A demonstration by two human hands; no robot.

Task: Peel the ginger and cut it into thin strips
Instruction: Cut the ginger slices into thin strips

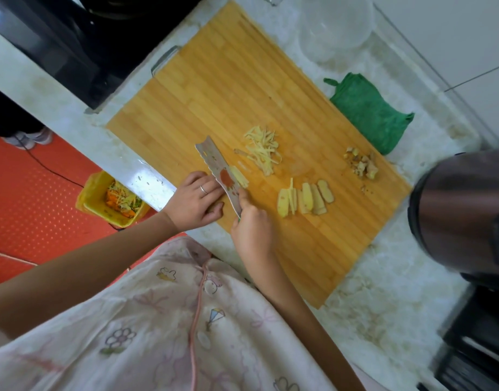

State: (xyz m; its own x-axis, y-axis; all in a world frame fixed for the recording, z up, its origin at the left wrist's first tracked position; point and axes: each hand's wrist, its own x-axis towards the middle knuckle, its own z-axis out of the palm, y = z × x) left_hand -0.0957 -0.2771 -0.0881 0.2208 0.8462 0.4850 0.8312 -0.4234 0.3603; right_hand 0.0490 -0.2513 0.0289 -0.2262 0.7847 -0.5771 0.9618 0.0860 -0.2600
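Pale marbled counter (398, 277) is carrying a bamboo cutting board (228, 94), and I am watching both hands working at its near-left edge. The right hand (252, 224) is wrapping its fingers round the handle of a knife (223, 173), whose printed blade is standing on edge over the board. The left hand (196, 197), wearing a ring, is lying beside the blade with its fingers close together and their tips against its flat side. I cannot tell whether they are pinning anything. Just past the blade, a few freshly cut strips (240, 176) are lying. A row of ginger slices (304, 197) is sitting to the right, a pile of thin strips (262, 149) beyond it, and peel scraps (362, 165) are lying further right. A green cloth (369, 111) is resting off the board, with a steel kettle (454, 210) near it. A yellow bin (93, 193) is standing on the red floor.
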